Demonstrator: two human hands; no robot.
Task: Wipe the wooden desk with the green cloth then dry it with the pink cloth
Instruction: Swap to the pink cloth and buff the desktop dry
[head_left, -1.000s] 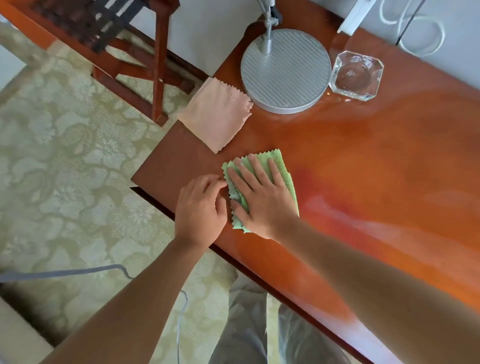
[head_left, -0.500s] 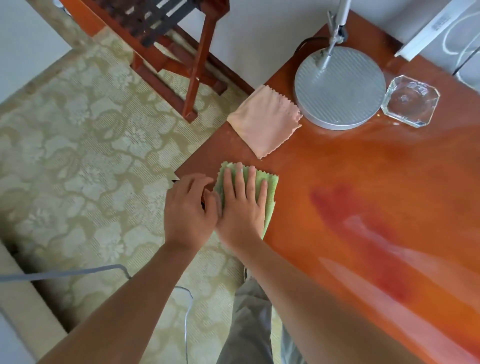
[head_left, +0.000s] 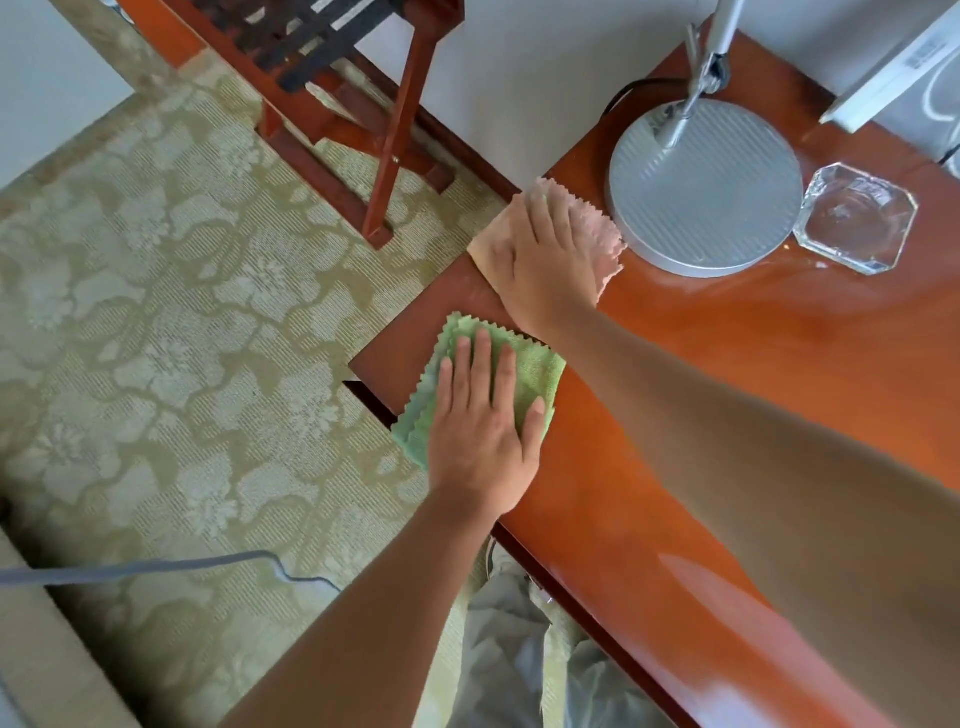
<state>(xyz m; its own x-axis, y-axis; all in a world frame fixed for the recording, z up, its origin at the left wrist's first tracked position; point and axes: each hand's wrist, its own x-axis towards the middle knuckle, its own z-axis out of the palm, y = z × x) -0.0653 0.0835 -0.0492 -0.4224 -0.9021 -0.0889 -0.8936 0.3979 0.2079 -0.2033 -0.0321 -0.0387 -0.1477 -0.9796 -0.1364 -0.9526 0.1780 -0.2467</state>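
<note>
The green cloth (head_left: 535, 371) lies folded at the near left corner of the glossy wooden desk (head_left: 727, 374). My left hand (head_left: 480, 426) rests flat on it with straight fingers. The pink cloth (head_left: 605, 244) lies farther back along the desk's left edge, beside the lamp base. My right hand (head_left: 545, 260) lies flat on top of the pink cloth, fingers extended, and covers most of it.
A round silver lamp base (head_left: 706, 187) with its stem stands behind the pink cloth. A glass ashtray (head_left: 857, 223) sits to its right. A wooden chair (head_left: 332, 78) stands on the patterned carpet to the left. A grey cable (head_left: 156, 569) runs across the floor.
My right hand left the green cloth and moved back onto the pink cloth. My left hand moved from the desk's corner onto the green cloth.
</note>
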